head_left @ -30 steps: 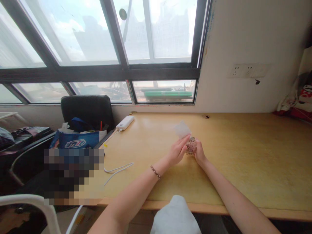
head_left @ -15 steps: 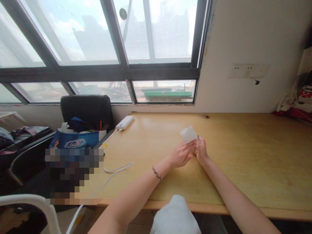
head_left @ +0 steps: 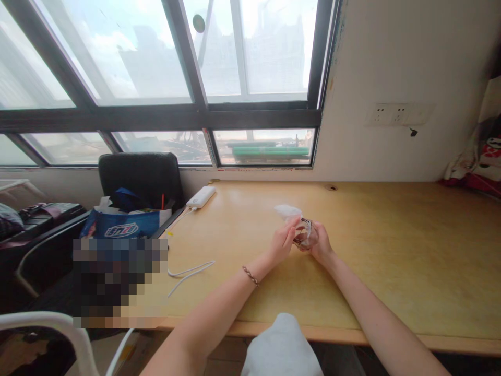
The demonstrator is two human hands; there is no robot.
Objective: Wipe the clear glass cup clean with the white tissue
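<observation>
A small clear glass bowl or cup (head_left: 306,235) with a dark pattern is held between my two hands above the wooden table (head_left: 391,250). My right hand (head_left: 322,244) wraps round its right side. At its left side is my left hand (head_left: 285,240), with its fingers closed on a white tissue (head_left: 287,211) that sticks out beyond the fingertips. The fingers of my left hand also touch the glass rim. A braided bracelet circles my left wrist.
On the table's left edge lies a white power bank (head_left: 201,197) with a white cable (head_left: 191,271). A black chair (head_left: 140,175) holding a blue bag (head_left: 129,224) stands at the left. Behind the table are a window and a wall socket (head_left: 391,114).
The glass has turned so its round opening shows between my hands. My left hand has shifted slightly left, and the tissue has moved left and now lies flatter.
</observation>
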